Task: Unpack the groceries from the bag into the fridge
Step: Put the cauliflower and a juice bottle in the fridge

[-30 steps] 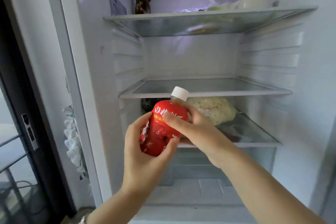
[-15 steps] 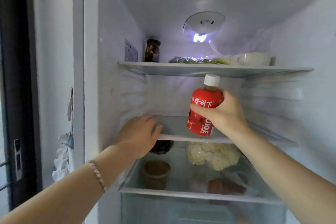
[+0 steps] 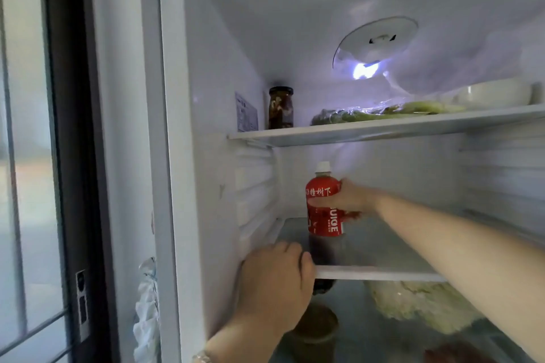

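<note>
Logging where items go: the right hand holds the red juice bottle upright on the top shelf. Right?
Wrong shelf. The head view shows the right hand holding the red juice bottle upright on the second shelf, one below the top shelf that carries the dark jar.

The juice bottle [image 3: 324, 227] has a red label [image 3: 317, 215] with white Chinese characters across its upper band, the last two reading 树下. Below them, UICE runs sideways in white, its start hidden by the right hand [image 3: 349, 197]. Up and left of the bottle, a wall sticker [image 3: 246, 112] carries print too small to read
</note>
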{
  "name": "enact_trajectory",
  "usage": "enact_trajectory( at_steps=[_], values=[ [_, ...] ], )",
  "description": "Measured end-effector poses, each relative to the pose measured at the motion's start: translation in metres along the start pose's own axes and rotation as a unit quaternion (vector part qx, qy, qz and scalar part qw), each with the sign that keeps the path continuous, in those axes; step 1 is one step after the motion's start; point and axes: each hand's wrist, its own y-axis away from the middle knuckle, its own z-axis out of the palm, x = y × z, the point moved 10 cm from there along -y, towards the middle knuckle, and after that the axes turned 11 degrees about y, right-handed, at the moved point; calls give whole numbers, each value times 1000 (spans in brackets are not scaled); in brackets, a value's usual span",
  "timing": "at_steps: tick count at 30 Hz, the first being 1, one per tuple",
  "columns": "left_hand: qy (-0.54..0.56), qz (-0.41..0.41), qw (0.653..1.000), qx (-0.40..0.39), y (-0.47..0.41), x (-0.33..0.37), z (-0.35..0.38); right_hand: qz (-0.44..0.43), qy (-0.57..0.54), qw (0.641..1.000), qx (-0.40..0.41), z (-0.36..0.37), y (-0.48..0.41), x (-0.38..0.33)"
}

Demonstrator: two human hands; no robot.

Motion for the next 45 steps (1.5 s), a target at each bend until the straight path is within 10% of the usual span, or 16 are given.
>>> enact_trajectory(
  at_steps=[20,29,37,45],
  values=[
    [3,-6,1000,17,-4,-8,6,43,-4,999,0,22,0,-14],
    [-15,-34,997,-71,-2,-9,10,-184,226,951,103,-19,155,-55],
    [41,-124,979,-156,107,20,-28,-246,331,904,-112,54,240,-18],
    [-34,-422,820,-385,393,18,-95,-345,399,769,-362,222,389,-16]
  ],
)
